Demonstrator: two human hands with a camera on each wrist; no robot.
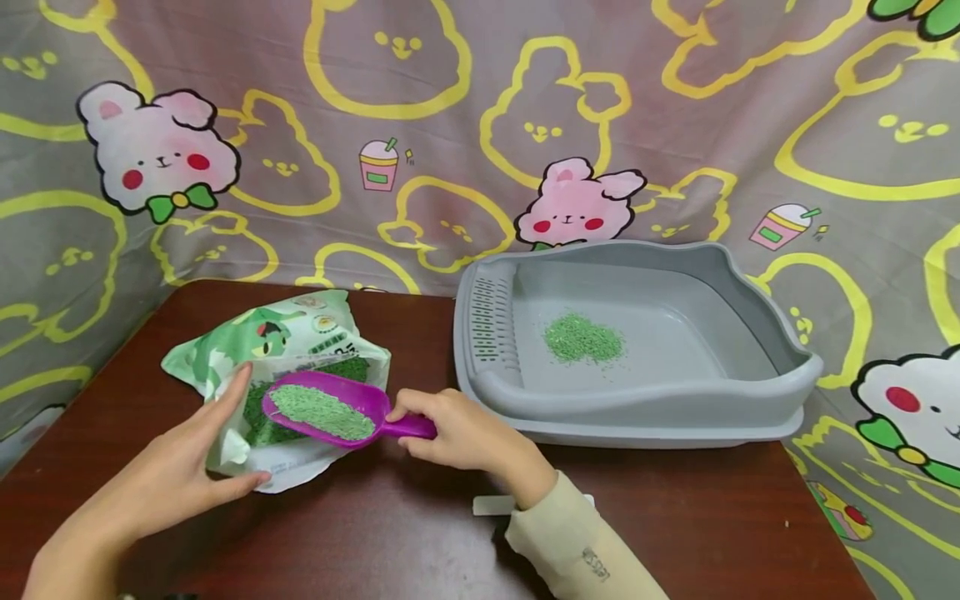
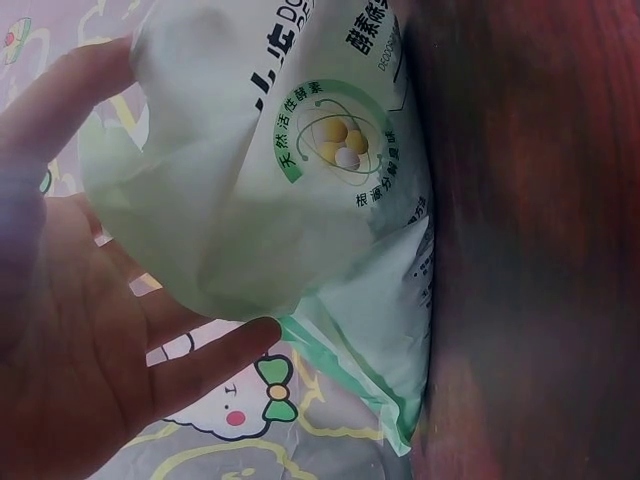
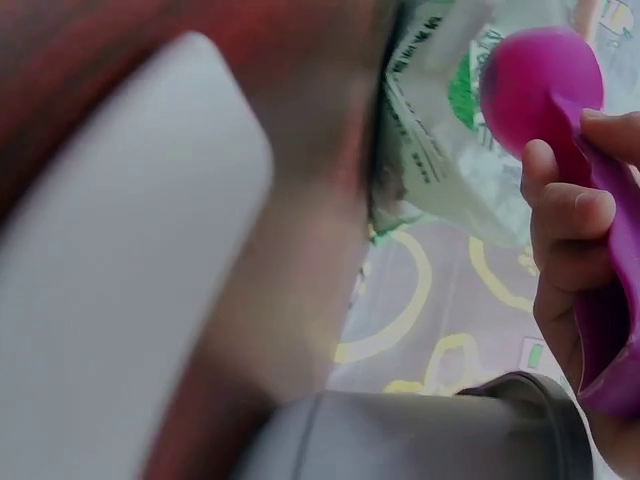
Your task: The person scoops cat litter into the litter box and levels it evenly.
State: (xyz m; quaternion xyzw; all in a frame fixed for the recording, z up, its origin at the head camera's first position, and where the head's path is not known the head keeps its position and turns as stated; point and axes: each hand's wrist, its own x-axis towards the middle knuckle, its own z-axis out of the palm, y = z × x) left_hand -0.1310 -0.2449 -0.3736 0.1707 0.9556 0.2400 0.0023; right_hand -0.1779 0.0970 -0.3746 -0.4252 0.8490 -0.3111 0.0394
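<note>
My right hand (image 1: 461,433) grips the handle of a purple scoop (image 1: 365,400), heaped with green pellets (image 1: 318,411). The scoop is over the mouth of a green and white litter bag (image 1: 243,337), which lies on its side with its opening toward me. More green pellets show inside it. My left hand (image 1: 172,471) is at the bag's left edge, thumb and fingers spread and fairly straight. In the left wrist view, those fingers (image 2: 215,370) lie against the white plastic. The right wrist view shows fingers wrapped about the purple handle (image 3: 622,230).
A grey litter tray (image 1: 637,404) stands on the right of the brown table (image 1: 420,533), with a small pile of green pellets (image 1: 583,337) on its floor. Beneath my right wrist lies a flat white object (image 1: 492,505). A patterned curtain (image 1: 442,108) hangs behind.
</note>
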